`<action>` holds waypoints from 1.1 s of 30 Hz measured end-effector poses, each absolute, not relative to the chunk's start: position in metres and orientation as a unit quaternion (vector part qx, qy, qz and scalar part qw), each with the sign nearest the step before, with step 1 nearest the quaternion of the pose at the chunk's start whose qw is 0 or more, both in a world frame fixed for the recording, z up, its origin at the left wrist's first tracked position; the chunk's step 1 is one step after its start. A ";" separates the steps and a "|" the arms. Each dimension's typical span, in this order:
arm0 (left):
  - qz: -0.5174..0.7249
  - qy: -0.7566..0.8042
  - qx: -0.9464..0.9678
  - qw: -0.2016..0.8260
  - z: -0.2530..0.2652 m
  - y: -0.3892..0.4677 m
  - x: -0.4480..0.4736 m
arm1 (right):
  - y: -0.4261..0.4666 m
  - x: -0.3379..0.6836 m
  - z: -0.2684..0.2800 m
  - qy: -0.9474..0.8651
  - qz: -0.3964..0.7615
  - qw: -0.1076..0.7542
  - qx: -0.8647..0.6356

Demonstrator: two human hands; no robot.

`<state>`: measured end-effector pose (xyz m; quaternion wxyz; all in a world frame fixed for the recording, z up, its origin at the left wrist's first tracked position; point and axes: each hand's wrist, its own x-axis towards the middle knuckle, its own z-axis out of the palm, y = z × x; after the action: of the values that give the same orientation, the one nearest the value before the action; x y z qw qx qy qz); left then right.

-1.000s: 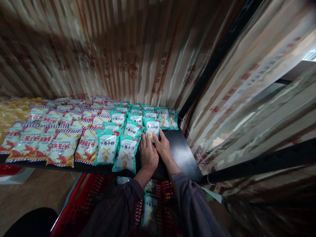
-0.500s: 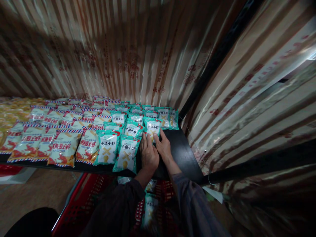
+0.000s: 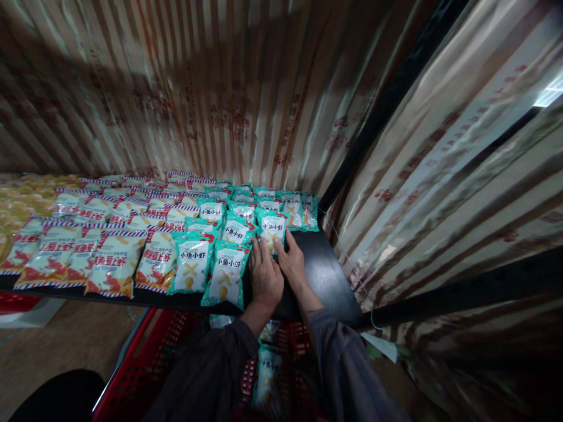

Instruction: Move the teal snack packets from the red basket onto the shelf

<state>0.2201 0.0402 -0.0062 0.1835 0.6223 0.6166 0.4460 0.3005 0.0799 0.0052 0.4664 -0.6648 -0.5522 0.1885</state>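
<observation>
Both of my hands are at a teal-and-white snack bag (image 3: 271, 224) that stands upright on the black shelf (image 3: 323, 264). My left hand (image 3: 265, 278) lies along its lower left side, fingers together and pointing away from me. From the right, my right hand (image 3: 291, 261) holds the bag's side edge, with the thumb across its front. Close to my left hand, another teal snack bag (image 3: 226, 274) leans at the shelf's front edge. Several more teal bags stand in rows behind and to the left. The bag's lower part is partly hidden by my fingers.
Cream snack bags with red print (image 3: 115, 262) fill the shelf further left, with yellow packs (image 3: 26, 196) beyond. Below my arms is a red basket (image 3: 132, 363) holding teal bags. A black post (image 3: 373, 129) and striped plastic sheeting (image 3: 246, 88) border the shelf.
My hands and the bags stay in nearly the same place. The plastic sheeting at the right has shifted, and more of a bright light shows at the right edge.
</observation>
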 end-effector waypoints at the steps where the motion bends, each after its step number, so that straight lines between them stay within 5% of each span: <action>1: 0.447 0.617 0.622 0.184 -0.006 0.040 0.220 | 0.080 0.300 0.005 -0.552 0.190 0.467 -0.664; 33: 0.426 0.621 0.633 0.178 -0.001 0.039 0.218 | 0.080 0.301 0.004 -0.561 0.173 0.467 -0.661</action>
<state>0.2178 0.0387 -0.0005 0.1781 0.6332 0.6210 0.4262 0.3015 0.0799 0.0038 0.4670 -0.6610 -0.5612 0.1734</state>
